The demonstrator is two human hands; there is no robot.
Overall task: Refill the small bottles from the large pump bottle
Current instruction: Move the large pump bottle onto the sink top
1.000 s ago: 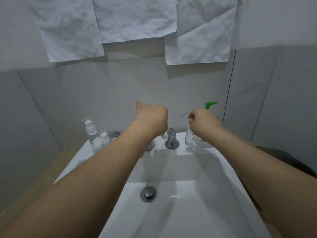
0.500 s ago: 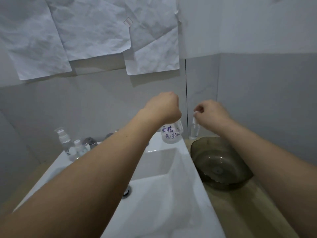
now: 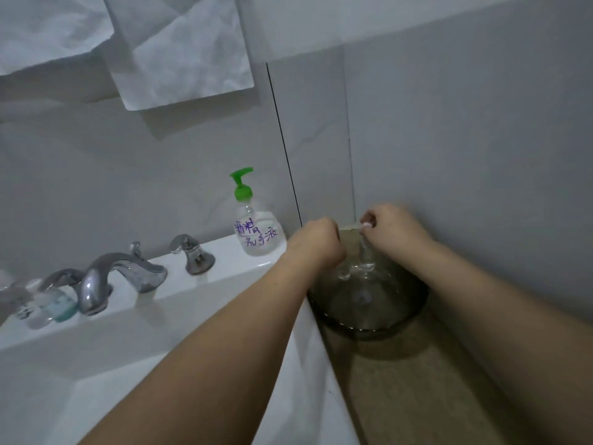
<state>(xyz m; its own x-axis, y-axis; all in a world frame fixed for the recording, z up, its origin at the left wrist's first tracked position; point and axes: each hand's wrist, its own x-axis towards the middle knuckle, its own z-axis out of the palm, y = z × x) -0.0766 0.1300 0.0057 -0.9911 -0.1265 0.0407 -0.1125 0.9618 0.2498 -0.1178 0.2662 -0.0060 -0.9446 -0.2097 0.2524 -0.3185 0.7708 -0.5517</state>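
A small bottle [image 3: 364,248] is held upright over the dark bowl [image 3: 414,311] by the right hand [image 3: 393,228], the left hand [image 3: 316,245] fisted beside it; uncapping is judged underway, with pumping next.

Pump bottle [image 3: 258,231]: clear, green pump head, purple handwriting on its side; stands upright at the back right corner of the white sink [image 3: 224,277] ledge, against the wall.
Right hand [image 3: 393,228]: fingers curled, pinching the top of a small clear bottle [image 3: 364,252] that hangs upright over a dark glass bowl [image 3: 401,319].
Left hand [image 3: 317,242]: curled into a fist just beside the small bottle, over the bowl's left rim; what it holds cannot be told.
Bowl: sits on the tan worktop [image 3: 401,390] right of the sink, in the wall corner.
Chrome tap [image 3: 109,274] with handle [image 3: 191,253]; blurred small bottles [image 3: 48,305] at the far left ledge.
Crumpled white paper sheets [image 3: 183,49] on the wall.
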